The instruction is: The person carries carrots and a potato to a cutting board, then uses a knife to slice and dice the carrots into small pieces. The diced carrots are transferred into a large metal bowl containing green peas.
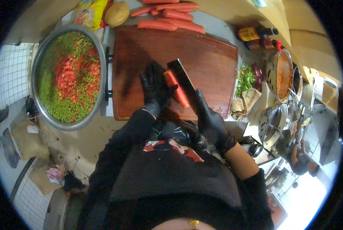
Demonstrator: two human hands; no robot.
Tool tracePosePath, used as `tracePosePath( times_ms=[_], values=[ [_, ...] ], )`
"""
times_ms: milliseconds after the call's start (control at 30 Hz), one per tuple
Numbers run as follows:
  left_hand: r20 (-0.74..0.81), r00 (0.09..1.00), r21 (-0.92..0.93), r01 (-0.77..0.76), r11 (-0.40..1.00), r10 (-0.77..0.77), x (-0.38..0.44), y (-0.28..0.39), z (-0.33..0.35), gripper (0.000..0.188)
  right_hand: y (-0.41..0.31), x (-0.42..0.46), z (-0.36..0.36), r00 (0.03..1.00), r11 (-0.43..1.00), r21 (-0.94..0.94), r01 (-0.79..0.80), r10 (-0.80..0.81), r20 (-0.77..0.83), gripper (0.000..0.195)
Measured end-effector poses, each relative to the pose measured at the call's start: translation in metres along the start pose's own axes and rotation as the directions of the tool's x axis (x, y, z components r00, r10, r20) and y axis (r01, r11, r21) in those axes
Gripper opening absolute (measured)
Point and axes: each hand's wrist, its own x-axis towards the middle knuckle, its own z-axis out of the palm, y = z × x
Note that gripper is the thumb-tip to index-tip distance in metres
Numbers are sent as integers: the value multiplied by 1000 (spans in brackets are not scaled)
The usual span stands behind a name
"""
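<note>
My left hand [155, 86], in a black glove, is over the wooden cutting board [214, 63] with its thumb across a peeled carrot [180, 95]. It steadies the carrot, which lies slanted between my two hands. A cleaver [184, 73] is in my right hand [211, 118], also gloved in black. The blade runs alongside the carrot's right side; whether they touch is unclear. Several more peeled carrots [178, 15] lie in a pile beyond the board's far edge.
Left of the board stands a large metal basin [103, 83] of green peas and diced carrot. A potato-like vegetable [117, 14] and yellow packet [95, 14] sit behind. To the right are green herbs [245, 79], a cloth [243, 105], bottles [254, 34], enamel pots [275, 72] and another person [299, 158].
</note>
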Motion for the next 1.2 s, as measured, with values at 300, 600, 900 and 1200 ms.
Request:
tracePosePath(
  times_ms=[300,600,900,1200],
  values=[
    [-51,997,331,-38,943,58,13,-20,22,90,20,3,38,991,991,46,123,-121,-58,87],
    [-8,1000,45,2,999,-1,9,-3,5,87,3,53,37,993,993,-103,-61,70,90,83],
    [-24,1000,96,-18,995,21,2,-6,-4,85,16,11,47,981,992,-67,110,-119,-150,81],
    [47,999,168,-35,985,28,5,-9,0,83,12,4,41,987,991,-41,131,-134,-93,80]
  ],
)
